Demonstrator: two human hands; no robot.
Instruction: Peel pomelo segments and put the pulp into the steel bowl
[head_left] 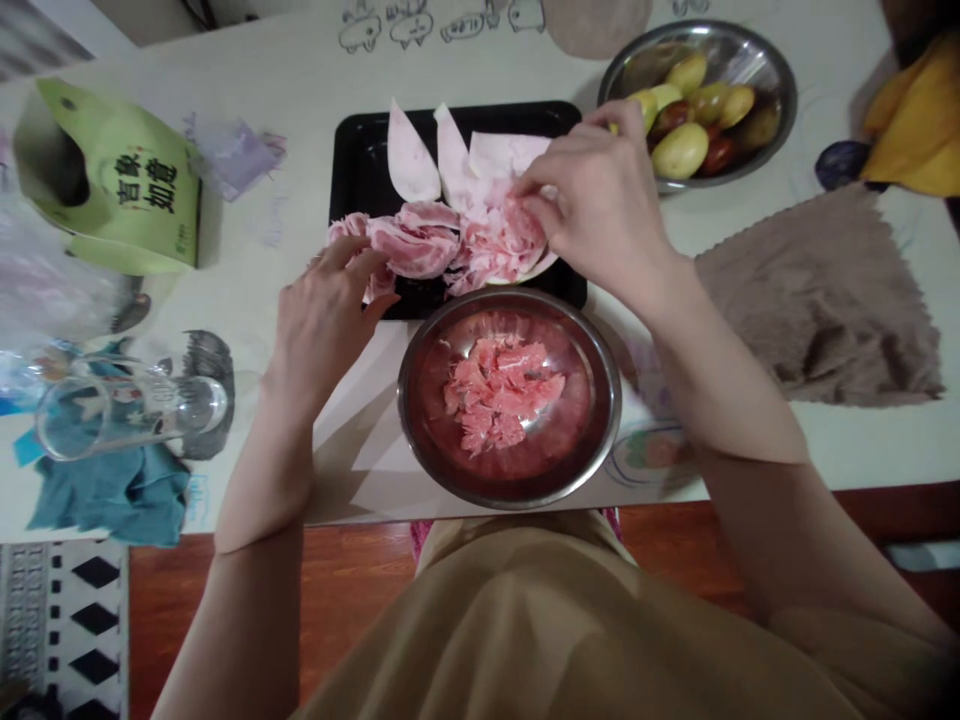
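A peeled pink pomelo [450, 240] lies pulled apart on a black tray [360, 160], with pale rind pieces [409, 160] behind it. My left hand [326, 310] rests curled on the fruit's left segment [416, 245]. My right hand [600, 200] pinches the pink flesh at the fruit's right side [499, 235]. In front of the tray a steel bowl [600, 400] holds picked pink flesh pieces [499, 390].
A second steel bowl [780, 90] of green and red fruits stands at the back right. A brown cloth [825, 300] lies right. A glass [127, 410], a teal cloth [120, 490] and a green carton [112, 180] sit left. The table edge runs near my lap.
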